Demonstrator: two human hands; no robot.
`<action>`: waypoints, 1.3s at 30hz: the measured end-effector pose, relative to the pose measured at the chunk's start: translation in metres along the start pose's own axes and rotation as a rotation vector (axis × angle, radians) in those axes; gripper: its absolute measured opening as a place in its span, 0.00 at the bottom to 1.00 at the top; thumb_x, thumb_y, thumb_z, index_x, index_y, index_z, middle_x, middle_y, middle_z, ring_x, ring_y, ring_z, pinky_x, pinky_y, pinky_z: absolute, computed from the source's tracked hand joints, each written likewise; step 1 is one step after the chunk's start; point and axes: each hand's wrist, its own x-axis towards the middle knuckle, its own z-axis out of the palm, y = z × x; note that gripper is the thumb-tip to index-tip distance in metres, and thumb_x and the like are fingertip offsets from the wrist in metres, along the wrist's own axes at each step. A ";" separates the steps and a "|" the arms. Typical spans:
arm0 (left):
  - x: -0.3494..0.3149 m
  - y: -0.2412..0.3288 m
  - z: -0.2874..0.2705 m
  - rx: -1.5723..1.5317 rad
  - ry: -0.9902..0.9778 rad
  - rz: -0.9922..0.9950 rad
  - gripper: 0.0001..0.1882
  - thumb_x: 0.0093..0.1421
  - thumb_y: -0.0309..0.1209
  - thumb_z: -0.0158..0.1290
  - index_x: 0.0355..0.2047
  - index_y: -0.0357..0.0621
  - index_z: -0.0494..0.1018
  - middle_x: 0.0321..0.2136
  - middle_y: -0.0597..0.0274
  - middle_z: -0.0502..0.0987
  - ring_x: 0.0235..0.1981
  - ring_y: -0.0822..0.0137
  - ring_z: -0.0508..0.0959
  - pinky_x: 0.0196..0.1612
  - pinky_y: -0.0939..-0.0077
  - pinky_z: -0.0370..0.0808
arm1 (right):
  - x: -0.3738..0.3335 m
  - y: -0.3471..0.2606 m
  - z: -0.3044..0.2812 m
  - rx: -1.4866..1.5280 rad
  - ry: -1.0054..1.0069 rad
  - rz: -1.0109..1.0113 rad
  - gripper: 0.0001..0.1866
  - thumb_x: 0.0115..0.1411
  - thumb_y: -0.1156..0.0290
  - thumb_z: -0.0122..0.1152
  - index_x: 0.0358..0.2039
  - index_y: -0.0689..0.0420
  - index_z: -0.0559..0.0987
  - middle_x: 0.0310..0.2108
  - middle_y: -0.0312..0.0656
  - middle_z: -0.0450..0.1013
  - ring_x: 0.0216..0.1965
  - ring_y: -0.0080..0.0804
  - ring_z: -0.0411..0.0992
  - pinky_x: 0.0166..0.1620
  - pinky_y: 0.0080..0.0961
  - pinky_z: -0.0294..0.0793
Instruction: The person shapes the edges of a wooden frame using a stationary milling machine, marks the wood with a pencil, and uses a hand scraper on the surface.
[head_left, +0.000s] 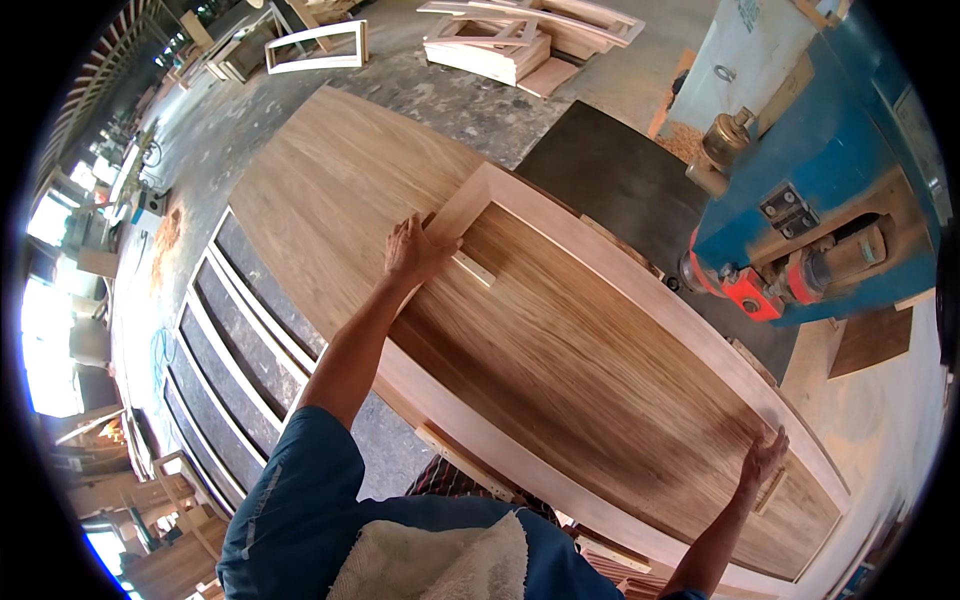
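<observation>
A long pale wooden frame (640,290) lies flat on a big brown wood panel (340,190). My left hand (415,250) presses on the frame's far left end, fingers wrapped over its short rail near a small wooden block (472,268). Fingers bent, my right hand (762,460) grips the inner edge of the frame's long rail near the right end. Both arms reach out from the lower edge, the left in a blue sleeve.
A blue machine (830,200) with red parts and a dark steel table (620,180) stands right behind the frame. A slatted wooden frame (225,350) lies on the floor at left. Stacked wooden frames (510,40) and an open frame (320,48) sit farther off on the dusty concrete.
</observation>
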 end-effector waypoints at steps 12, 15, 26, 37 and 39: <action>-0.007 -0.002 -0.007 0.121 -0.053 -0.011 0.42 0.54 0.60 0.58 0.60 0.42 0.67 0.53 0.45 0.75 0.56 0.48 0.70 0.62 0.53 0.64 | -0.145 0.183 -0.021 -0.249 -0.132 0.604 0.24 0.69 0.53 0.48 0.53 0.60 0.76 0.48 0.58 0.74 0.52 0.57 0.70 0.55 0.49 0.68; -0.004 0.002 0.013 0.140 0.004 0.059 0.42 0.56 0.61 0.55 0.61 0.42 0.65 0.57 0.44 0.71 0.59 0.50 0.67 0.64 0.53 0.61 | -0.199 0.225 -0.026 -0.238 0.023 0.417 0.22 0.69 0.56 0.48 0.53 0.58 0.76 0.47 0.57 0.73 0.50 0.56 0.70 0.53 0.49 0.67; 0.030 -0.009 0.048 -0.073 0.056 0.153 0.28 0.66 0.47 0.42 0.57 0.39 0.67 0.57 0.44 0.71 0.63 0.47 0.63 0.67 0.54 0.55 | -0.198 0.224 0.005 -0.357 0.294 0.248 0.23 0.68 0.61 0.50 0.53 0.68 0.74 0.51 0.59 0.72 0.55 0.53 0.68 0.59 0.47 0.66; 0.045 -0.116 0.023 -0.324 0.266 -0.115 0.27 0.61 0.46 0.57 0.55 0.42 0.71 0.53 0.43 0.74 0.55 0.45 0.72 0.56 0.52 0.71 | -0.124 -0.458 -0.039 1.153 -0.441 -0.317 0.20 0.73 0.62 0.46 0.52 0.67 0.76 0.49 0.51 0.77 0.52 0.38 0.74 0.57 0.31 0.69; 0.046 -0.188 -0.003 -0.154 0.463 -0.290 0.31 0.56 0.48 0.62 0.54 0.40 0.72 0.51 0.42 0.75 0.55 0.47 0.73 0.57 0.52 0.71 | -0.121 -0.521 -0.040 1.081 -0.443 -0.415 0.21 0.73 0.63 0.46 0.55 0.67 0.74 0.52 0.50 0.75 0.55 0.40 0.73 0.60 0.32 0.68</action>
